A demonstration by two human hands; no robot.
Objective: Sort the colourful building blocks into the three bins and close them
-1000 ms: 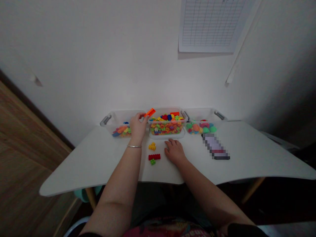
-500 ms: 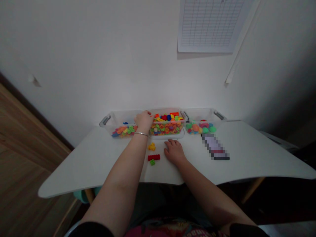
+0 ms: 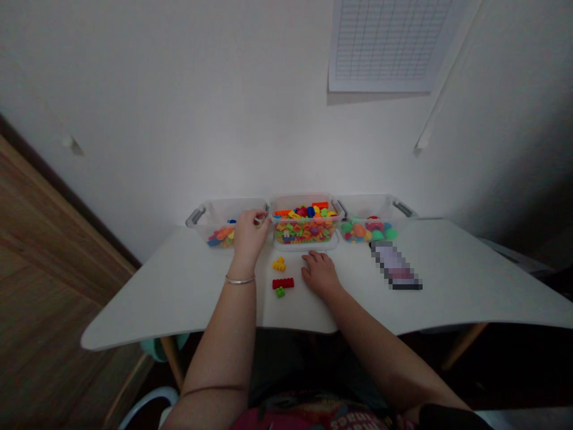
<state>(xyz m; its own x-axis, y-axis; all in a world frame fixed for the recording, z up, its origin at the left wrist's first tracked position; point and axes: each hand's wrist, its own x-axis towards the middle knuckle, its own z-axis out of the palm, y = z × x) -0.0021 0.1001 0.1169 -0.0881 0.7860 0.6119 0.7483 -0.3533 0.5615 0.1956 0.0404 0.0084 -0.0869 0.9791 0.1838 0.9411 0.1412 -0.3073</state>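
Note:
My left hand (image 3: 249, 236), with a bangle at the wrist, is raised in front of the gap between the left clear bin (image 3: 215, 209) and the middle clear bin (image 3: 308, 239). Its thumb and fingers curl together in a pinch; whatever they hold, if anything, I cannot make out. Resting on the white table, my right hand (image 3: 321, 273) has its fingers stretched out. To its left lie a yellow block piece (image 3: 279, 264), a long red block (image 3: 283, 283) and a small green block (image 3: 280, 292) close against the red one. Colourful building blocks (image 3: 304, 226) fill the middle bin.
A third clear bin (image 3: 369, 206) with rounded coloured pieces stands at the right. A phone (image 3: 396, 266), its screen blurred out, lies on the white table (image 3: 456, 280). Behind is the wall with a printed grid sheet (image 3: 380, 48); a wooden panel (image 3: 49, 263) stands at the left.
My left hand has drawn back from the middle bin, moving left and toward me. My right hand stays in place on the table. The view has shifted slightly.

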